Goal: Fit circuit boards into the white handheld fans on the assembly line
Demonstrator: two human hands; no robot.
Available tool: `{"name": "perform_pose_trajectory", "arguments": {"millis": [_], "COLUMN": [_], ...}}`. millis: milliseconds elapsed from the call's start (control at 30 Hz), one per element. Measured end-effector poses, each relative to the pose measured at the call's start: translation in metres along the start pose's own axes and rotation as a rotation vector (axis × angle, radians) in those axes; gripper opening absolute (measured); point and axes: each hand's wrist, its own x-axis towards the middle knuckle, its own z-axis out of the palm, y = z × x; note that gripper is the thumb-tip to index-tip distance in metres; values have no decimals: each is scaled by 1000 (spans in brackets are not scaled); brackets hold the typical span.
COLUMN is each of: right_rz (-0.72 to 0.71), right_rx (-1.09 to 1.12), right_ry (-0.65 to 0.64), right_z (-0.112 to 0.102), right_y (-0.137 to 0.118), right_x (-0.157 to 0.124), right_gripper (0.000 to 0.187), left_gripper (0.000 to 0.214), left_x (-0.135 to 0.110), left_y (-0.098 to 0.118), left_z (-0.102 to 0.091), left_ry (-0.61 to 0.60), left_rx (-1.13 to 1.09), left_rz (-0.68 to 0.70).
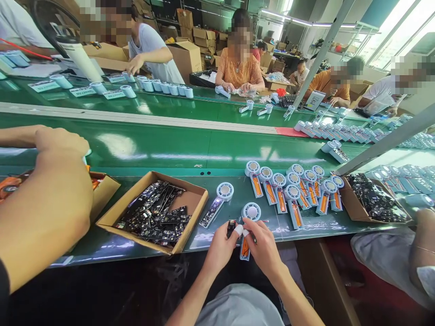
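In front of me a light-blue handheld fan point(251, 211) lies on the bench edge, its handle open with an orange battery point(244, 250) inside. My left hand point(220, 246) is closed, thumb and fingers pinching a small black circuit board point(231, 226) above the handle. My right hand point(265, 246) is closed at the same board, whose dark far end shows beside its fingers. White covers sit on both thumb tips. The fingers hide the middle of the board and part of the handle. A fan with a board fitted point(213, 210) lies to the left.
Left stands a cardboard box of circuit boards point(102, 222); another person's arm point(50, 194) reaches in beyond it. Several open fans with orange batteries point(294, 192) lie to the right, before a second board box point(360, 213). Behind runs a green conveyor point(176, 147); co-workers sit opposite.
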Motion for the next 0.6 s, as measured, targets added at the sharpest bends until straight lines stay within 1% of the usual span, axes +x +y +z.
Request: {"name": "perform_pose_trajectory", "arguments": {"millis": [100,233,333,500,600], "right_rz": [-84,-149,-159,-126,-146], "right_rx": [-106,-159,-132,-35,-58], "right_ry": [-34,-57,-76,-85,-76], "right_z": [-1,-5,-8,-9,-7], "right_y": [-1,0,1,0,1], "right_x": [-1,2,5,8,9], "right_gripper": [39,37,38,41,41], "left_gripper": [35,36,37,34,31], "left_x": [2,3,1,-2,0], "left_y": [0,-1,-2,-3,1], "left_z": [-4,-7,-7,-4,-3], "left_ry": [1,1,-12,-16,-19], "left_rx": [9,-3,-18,1,55], "left_rz": [15,6,-6,-8,18]}}
